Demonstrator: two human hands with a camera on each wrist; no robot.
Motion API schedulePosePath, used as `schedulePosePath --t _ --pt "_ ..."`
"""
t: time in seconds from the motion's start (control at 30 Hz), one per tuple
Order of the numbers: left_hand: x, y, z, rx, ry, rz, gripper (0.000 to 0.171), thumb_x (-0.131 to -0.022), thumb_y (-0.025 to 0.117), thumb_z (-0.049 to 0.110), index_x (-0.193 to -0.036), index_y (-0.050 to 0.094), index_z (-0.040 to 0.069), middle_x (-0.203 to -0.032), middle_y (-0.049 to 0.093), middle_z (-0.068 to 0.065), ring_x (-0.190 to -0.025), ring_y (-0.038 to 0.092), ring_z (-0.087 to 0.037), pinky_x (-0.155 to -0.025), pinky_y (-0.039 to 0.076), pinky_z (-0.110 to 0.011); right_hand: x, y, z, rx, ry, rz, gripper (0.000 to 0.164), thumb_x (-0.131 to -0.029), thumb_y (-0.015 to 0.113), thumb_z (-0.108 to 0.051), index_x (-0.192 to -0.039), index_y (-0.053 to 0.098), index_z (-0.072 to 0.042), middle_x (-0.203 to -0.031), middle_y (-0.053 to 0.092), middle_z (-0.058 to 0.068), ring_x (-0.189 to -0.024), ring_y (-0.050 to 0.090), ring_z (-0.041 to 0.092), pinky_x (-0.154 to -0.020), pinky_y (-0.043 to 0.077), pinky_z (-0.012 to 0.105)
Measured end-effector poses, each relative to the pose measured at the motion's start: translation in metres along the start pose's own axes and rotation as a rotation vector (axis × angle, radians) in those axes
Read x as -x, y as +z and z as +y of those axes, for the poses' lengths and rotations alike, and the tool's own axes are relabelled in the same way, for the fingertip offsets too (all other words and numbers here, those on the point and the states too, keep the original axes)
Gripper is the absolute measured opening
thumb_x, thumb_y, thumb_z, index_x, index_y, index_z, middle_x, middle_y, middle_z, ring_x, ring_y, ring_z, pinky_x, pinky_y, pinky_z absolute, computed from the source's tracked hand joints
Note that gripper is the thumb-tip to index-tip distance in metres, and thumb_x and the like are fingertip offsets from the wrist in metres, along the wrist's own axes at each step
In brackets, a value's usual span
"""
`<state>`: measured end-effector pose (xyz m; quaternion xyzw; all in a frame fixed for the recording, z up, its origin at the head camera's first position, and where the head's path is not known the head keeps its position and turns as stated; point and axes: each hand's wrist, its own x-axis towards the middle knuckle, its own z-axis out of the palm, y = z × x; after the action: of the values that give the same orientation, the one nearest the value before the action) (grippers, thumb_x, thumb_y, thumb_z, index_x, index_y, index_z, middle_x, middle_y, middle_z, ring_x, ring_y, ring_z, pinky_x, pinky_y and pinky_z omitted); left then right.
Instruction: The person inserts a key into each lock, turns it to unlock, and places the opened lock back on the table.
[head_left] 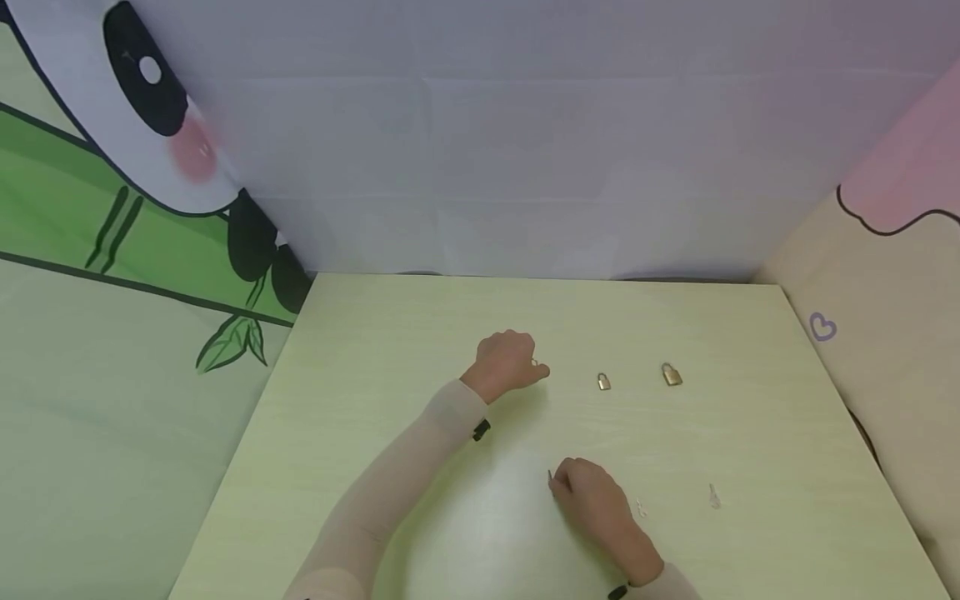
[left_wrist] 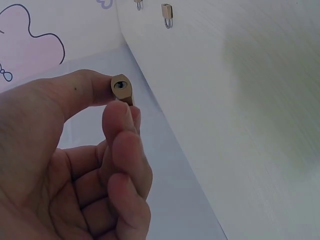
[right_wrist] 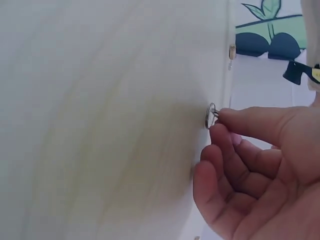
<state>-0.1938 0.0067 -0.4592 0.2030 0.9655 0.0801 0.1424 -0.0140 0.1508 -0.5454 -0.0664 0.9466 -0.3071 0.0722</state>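
Note:
My left hand (head_left: pixel 506 364) is held over the middle of the table. It pinches a small brass padlock (left_wrist: pixel 121 89) between thumb and index finger, the keyhole facing the left wrist camera. Closer to the front, my right hand (head_left: pixel 594 502) pinches a thin metal key ring (right_wrist: pixel 210 116) at its fingertips; whatever hangs on the ring is hidden by the fingers. Two more brass padlocks lie to the right of the left hand, a smaller one (head_left: pixel 603 382) and a larger one (head_left: pixel 672 377).
Right of the right hand lie two small keys, one (head_left: pixel 641 508) close beside the wrist and one (head_left: pixel 714 497) farther right. All this is on a pale wooden table (head_left: pixel 390 333). Printed cloth walls (head_left: pixel 525 167) enclose its back and sides.

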Motion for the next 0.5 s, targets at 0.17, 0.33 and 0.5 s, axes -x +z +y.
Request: schedulePosePath --t 0.17,0.33,0.5 --pt "0.001 0.0 -0.001 0.009 0.012 -0.005 0.05 -0.091 0.064 0.046 -0.058 0.037 0.018 -0.051 0.021 0.007 -0.046 0.019 -0.009 -0.042 0.019 -0.026 -0.003 0.001 0.007 -0.171 -0.022 -0.049 0.011 -0.098 0.063 -0.014 -0.088 0.066 -0.01 -0.076 0.058 -0.008 -0.062 0.046 0.006 -0.057 0.042 0.025" --pt "0.003 -0.001 -0.001 0.028 0.032 -0.01 0.05 -0.09 0.064 0.045 -0.059 0.035 0.018 -0.051 0.02 0.007 -0.046 0.017 -0.008 -0.043 0.018 -0.025 -0.009 -0.006 0.01 -0.307 -0.049 -0.109 0.018 -0.101 0.061 -0.022 -0.09 0.067 -0.009 -0.072 0.056 -0.007 -0.059 0.046 0.006 -0.054 0.041 0.025" --pt "0.006 -0.004 0.001 0.036 0.043 -0.011 0.052 -0.09 0.065 0.044 -0.057 0.034 0.018 -0.05 0.019 0.007 -0.046 0.016 -0.008 -0.043 0.017 -0.025 -0.017 -0.016 0.01 -0.417 -0.046 -0.187 0.024 -0.102 0.059 -0.026 -0.092 0.068 -0.006 -0.066 0.056 -0.001 -0.054 0.048 0.009 -0.05 0.041 0.025"
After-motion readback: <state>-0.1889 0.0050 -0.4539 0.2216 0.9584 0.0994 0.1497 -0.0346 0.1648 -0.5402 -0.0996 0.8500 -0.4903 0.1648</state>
